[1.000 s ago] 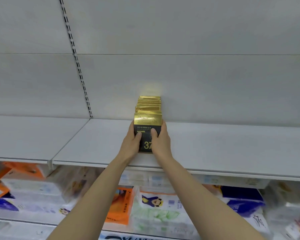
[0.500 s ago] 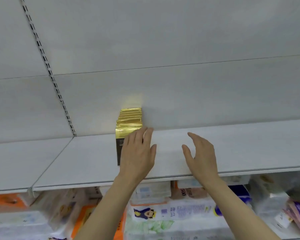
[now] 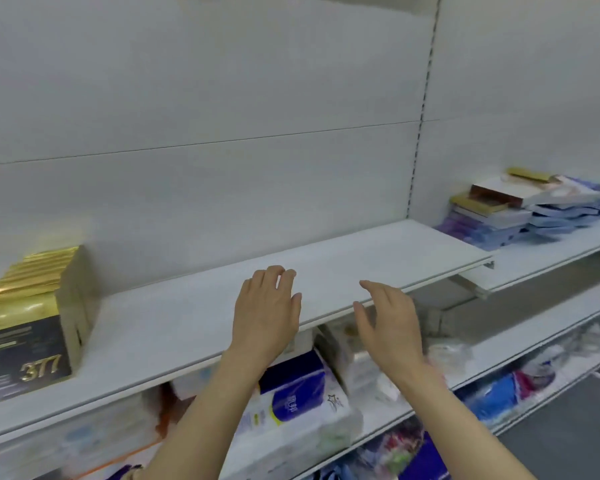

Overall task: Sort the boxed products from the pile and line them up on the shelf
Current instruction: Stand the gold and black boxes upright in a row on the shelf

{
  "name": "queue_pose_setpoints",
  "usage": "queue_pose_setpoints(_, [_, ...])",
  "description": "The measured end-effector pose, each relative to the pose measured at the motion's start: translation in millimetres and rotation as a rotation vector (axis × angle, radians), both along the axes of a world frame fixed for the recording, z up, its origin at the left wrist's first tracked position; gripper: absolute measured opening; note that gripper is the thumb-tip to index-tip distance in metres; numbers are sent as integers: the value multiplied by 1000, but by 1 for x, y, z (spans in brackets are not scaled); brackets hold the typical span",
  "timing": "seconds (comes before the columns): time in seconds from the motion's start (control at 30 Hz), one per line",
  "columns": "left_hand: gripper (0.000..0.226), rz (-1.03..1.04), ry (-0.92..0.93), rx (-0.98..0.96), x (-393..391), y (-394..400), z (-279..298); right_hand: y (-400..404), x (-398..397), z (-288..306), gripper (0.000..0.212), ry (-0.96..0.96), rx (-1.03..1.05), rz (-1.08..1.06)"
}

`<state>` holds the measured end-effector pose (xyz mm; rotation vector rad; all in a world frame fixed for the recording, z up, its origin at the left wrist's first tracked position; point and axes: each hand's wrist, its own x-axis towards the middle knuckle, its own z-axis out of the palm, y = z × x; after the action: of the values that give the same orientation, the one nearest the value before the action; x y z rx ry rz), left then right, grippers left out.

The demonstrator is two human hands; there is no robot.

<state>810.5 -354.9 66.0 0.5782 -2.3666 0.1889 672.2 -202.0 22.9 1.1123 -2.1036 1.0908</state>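
Hands hover empty over smooth white shelf, glossy gold boxes left.

Motion blur smears the small print on the gold-and-black boxes, frame-cut at left.

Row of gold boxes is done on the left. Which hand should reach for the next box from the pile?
Right hand, probably. The pile lies far right on the next shelf section, and that hand is open, empty and nearer. The left hand, also empty, sits farther away.

gold-and-black boxes, white shelf
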Motion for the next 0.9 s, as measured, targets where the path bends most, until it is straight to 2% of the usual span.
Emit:
queue_pose_setpoints(0.2, [27,-93,9,26,-111,70,-6,87,-91,-3,34,61,-17,-139])
queue_pose_setpoints(0.37, [28,-181,-62,59,-192,122,-7,150,-160,-8,36,49,71,-228])
queue_pose_setpoints(0.43, [28,-214,-93,54,-224,137,-7,169,-185,-5,30,60,78,-274])
queue_pose_setpoints(0.67, [36,-313,-143,45,-326,175,-7,209,-267,-1,33,84,95,-389])
queue_pose_setpoints(0.9, [28,-337,-130,99,-444,177,-3,222,-364,9,33,101,103,-441])
